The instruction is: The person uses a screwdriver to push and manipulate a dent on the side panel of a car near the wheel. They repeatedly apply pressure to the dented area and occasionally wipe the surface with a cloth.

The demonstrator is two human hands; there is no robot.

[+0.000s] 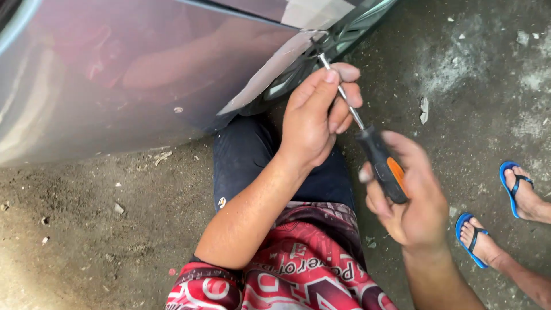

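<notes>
Steel shaft steadied by the left hand (313, 117), the screwdriver (367, 143) clenched in the right hand (410, 198) should stay square to the panel (115, 86) beyond the grip.

Glossy painted metal car panel (86, 86), shiny steel screwdriver shaft (344, 95), matt plastic handle (385, 166), rough concrete floor (86, 229)

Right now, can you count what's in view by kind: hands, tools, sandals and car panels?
Hands: 2, left hand pinching the shaft, right hand gripping the handle
Screwdrivers: 1, black and orange screwdriver
Blue sandals: 2, sandal and sandal, on another person's feet
Car panels: 1, glossy car panel
Total: 6
</notes>
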